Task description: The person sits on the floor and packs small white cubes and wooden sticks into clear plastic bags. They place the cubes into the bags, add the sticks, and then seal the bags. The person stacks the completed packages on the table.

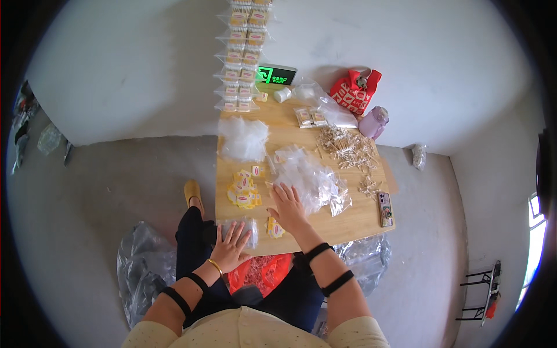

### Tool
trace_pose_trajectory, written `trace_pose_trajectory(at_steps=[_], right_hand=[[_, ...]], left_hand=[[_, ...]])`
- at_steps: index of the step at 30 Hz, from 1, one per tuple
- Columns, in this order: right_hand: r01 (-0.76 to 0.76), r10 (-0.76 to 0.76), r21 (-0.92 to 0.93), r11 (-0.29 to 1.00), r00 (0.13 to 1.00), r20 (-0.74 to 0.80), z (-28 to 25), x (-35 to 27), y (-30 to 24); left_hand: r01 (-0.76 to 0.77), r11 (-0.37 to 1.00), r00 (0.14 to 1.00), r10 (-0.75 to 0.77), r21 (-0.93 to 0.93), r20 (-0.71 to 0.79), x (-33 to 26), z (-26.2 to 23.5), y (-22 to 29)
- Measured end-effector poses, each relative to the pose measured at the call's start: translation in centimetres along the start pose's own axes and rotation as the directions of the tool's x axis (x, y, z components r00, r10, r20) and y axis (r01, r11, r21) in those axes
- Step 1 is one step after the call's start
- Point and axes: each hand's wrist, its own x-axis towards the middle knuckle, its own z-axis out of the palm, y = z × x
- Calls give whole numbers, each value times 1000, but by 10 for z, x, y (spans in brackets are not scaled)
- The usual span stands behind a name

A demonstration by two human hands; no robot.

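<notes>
While left hand (231, 246) presses flat, open, on clear packet (239, 230), right hand (288, 207) rests open beside plastic bags (307, 178).

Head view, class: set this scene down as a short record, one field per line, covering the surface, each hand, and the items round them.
surface: small wooden table
left hand: flat on a clear bag at the table's near edge
right hand: open, fingers on a heap of clear plastic bags
between the hands: one small yellow packet
left of the heap: pile of yellow packets
far right: pale small sticks
right edge: phone
under the table: red basket
</notes>
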Motion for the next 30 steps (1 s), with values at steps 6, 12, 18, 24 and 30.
trace_pose_trajectory(at_steps=[6,12,18,24,30], right_hand=[[242,-243,28,970,957,158,-36,-78,10],[77,-85,263,962,996,20,-34,-94,17],[-537,594,294,791,789,-155,12,-75,12],[-688,762,349,636,630,-148,49,-55,11],[-298,679,896,329,734,-5,14,-41,-8]], left_hand=[[-15,1000,1000,14,24,9,1,4,2],[10,989,999,-3,-146,46,5,-13,0],[-36,997,998,32,-65,-60,9,-36,14],[-29,1000,999,29,-1,-20,9,-1,19],[2,988,995,-18,-157,-100,9,-15,14]])
